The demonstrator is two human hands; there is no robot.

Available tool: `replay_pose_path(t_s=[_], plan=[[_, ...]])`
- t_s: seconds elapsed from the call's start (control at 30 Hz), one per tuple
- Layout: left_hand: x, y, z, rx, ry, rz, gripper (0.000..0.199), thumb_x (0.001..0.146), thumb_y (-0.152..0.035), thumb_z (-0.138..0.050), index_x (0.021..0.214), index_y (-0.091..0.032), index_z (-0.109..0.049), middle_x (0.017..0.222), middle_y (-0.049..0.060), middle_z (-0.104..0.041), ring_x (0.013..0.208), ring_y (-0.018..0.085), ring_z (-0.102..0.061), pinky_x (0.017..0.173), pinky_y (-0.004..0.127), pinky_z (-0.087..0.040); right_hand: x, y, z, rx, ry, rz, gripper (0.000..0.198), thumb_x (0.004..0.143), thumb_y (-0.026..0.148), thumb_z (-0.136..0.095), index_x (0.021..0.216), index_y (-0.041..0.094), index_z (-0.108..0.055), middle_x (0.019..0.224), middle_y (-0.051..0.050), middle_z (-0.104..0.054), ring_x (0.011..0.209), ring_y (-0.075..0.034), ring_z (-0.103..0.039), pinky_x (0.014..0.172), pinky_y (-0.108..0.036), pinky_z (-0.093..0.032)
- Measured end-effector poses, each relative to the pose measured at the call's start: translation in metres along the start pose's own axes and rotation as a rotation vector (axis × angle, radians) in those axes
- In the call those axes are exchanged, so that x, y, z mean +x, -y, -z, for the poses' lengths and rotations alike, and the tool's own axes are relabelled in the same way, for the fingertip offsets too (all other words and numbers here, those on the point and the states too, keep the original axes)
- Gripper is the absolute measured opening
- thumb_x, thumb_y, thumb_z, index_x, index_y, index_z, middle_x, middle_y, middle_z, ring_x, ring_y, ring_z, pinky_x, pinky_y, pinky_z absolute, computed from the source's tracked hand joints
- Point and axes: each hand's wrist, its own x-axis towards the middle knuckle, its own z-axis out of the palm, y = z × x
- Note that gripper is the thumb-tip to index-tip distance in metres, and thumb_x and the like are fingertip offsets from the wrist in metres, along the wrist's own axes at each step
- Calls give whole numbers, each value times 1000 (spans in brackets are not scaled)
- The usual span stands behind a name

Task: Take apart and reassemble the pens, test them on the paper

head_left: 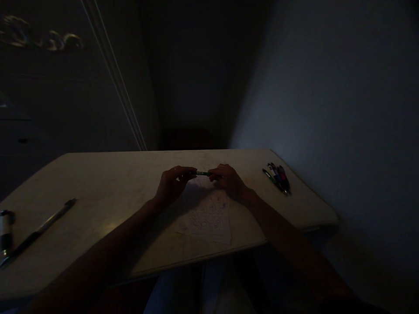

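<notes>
A green pen (203, 173) is held level between my two hands, above the far part of a paper sheet. My left hand (173, 181) pinches its left end with thumb and fingers. At the right end, my right hand (229, 179) grips it the same way. Beneath lies the paper (209, 222), covered in scribbled ink marks and reaching toward the near table edge. Both fingertips hide the ends of the pen, and the dim light blurs detail.
On the pale table (131, 174), a bunch of several pens (278, 176) lies at the right near the wall (310, 109). A long pen (42, 229) and a thick white-and-black pen or marker (5, 233) rest at the left. The table's near edge runs just in front of my legs.
</notes>
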Motion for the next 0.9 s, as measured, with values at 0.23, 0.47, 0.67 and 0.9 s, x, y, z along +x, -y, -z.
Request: replay_pose_path(t_s=[0.23,0.47,0.67,0.9], plan=[[1,1,-3,236,7,-112,17,90,-30,-58,92,-18,-70,78,5,-71,67,15,-62,61,25,-48,-1,3,-2,-83,-19,-32,13,87,15,-63,88,20,-76,79,-4,-72,75,-18,-59,76,-31,-39],[4,-5,-1,419,87,-48,16,93,-25,-50,90,-18,-64,82,6,-69,74,18,-61,65,28,-45,1,6,-9,-163,-35,-11,15,86,15,-65,98,17,-75,83,-7,-73,77,-19,-60,77,-32,-39],[5,-10,0,516,167,22,21,94,-27,-45,89,-18,-63,81,8,-66,76,20,-59,66,29,-42,-1,9,-10,-206,-24,-4,15,87,12,-62,91,17,-75,79,-6,-72,75,-18,-59,75,-31,-39],[7,-16,0,474,286,259,34,95,-38,-39,80,-19,-62,71,5,-60,64,18,-54,58,29,-32,-1,8,-11,-267,-26,5,16,85,11,-62,94,17,-74,83,-7,-74,77,-19,-59,76,-32,-37]])
